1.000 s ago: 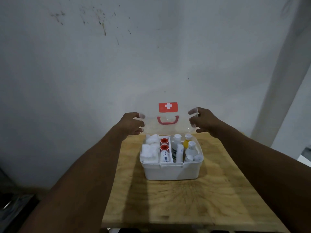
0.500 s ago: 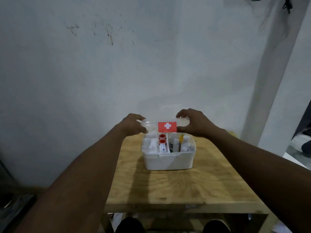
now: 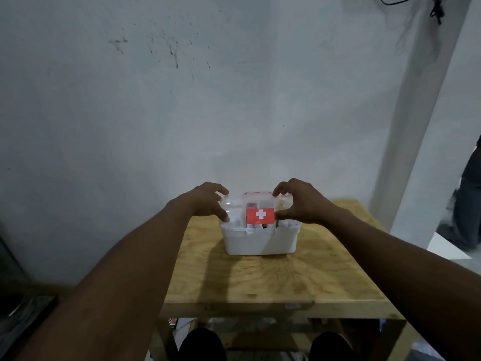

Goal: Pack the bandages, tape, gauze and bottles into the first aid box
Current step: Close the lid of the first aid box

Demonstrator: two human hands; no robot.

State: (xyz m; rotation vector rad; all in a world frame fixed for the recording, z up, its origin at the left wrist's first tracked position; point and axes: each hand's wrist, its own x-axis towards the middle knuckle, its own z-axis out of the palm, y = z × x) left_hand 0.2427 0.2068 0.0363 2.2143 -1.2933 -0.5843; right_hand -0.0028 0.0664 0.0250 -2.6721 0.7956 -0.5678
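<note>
The white first aid box (image 3: pixel 260 242) stands at the back middle of the wooden table (image 3: pixel 273 280). Its clear lid (image 3: pixel 235 211), with a red label bearing a white cross (image 3: pixel 260 215), lies nearly flat over the box, and the red handle shows at its far edge. My left hand (image 3: pixel 209 201) grips the lid's left end and my right hand (image 3: pixel 299 203) grips its right end. Through the lid I make out blurred white items and a red-capped one; the rest of the contents is hidden.
A grey wall rises just behind the table. A white pillar (image 3: pixel 421 113) stands at the right, with a person's leg (image 3: pixel 468 204) beyond it. My two feet (image 3: pixel 200 345) show under the table's front edge. A dark object (image 3: pixel 20 306) lies on the floor at the left.
Both hands have swung the lid from upright down onto the box. The view has pulled back and higher, so the box looks smaller and farther away.
</note>
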